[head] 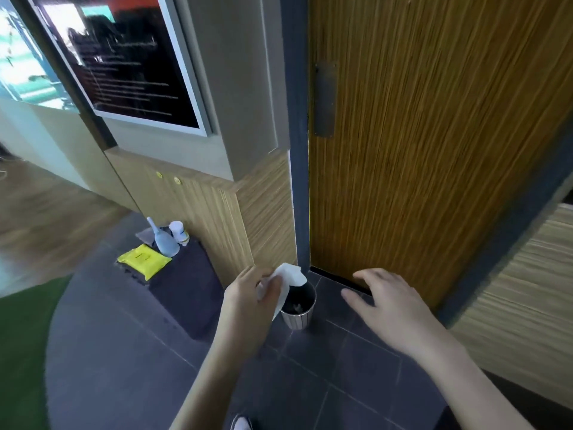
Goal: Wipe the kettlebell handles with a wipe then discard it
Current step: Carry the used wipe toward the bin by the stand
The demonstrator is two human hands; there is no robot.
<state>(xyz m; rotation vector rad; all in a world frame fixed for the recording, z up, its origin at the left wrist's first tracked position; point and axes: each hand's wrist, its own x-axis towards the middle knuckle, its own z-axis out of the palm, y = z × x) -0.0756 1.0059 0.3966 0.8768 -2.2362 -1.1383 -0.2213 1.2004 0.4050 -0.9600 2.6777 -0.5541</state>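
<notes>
My left hand [248,301] holds a white wipe [290,277] pinched between thumb and fingers, right above the left rim of a small ribbed waste bin [297,318] that stands on the dark floor tiles by the door frame. Some dark scraps lie inside the bin. My right hand [387,301] hovers to the right of the bin, fingers spread, holding nothing. No kettlebell is in view.
A dark low block [186,287] left of the bin carries a yellow wipe pack [143,260], a pale blue spray bottle [164,240] and a white bottle [179,232]. A wooden door [434,135] rises behind the bin. Green turf [21,352] lies at lower left.
</notes>
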